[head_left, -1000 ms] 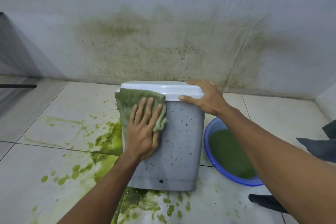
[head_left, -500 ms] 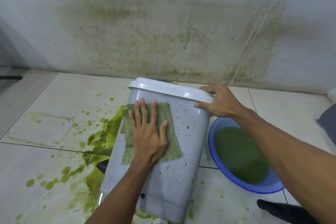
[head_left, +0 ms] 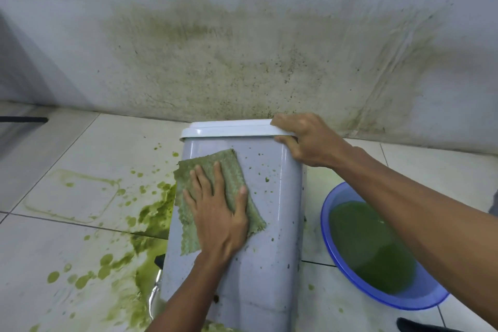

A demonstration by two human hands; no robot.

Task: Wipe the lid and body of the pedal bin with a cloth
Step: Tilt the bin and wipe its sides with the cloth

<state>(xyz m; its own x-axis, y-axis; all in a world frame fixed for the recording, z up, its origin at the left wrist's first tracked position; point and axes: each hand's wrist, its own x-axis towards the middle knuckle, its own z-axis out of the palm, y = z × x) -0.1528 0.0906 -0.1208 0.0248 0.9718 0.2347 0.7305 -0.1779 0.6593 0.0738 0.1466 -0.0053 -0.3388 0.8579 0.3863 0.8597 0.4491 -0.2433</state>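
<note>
The left hand (head_left: 215, 213) lies flat, fingers straight, pressing a green waffle-textured cloth (head_left: 231, 170) against the speckled side of the tilted grey plastic pedal bin (head_left: 269, 224), which stands on a white tiled floor (head_left: 67, 250) among green spills. Just right of it sits a round blue plastic basin (head_left: 409, 302) of green liquid. Farther up, the right hand (head_left: 310, 140) grips the bin's white plastic lid (head_left: 229, 128) at its right corner, below a green-stained white wall (head_left: 242, 48).

pedal bin (head_left: 269, 250): one
lid (head_left: 229, 129): one
cloth (head_left: 231, 170): one
hands: two, left hand (head_left: 218, 213) and right hand (head_left: 310, 140)
blue basin (head_left: 428, 295): one
</note>
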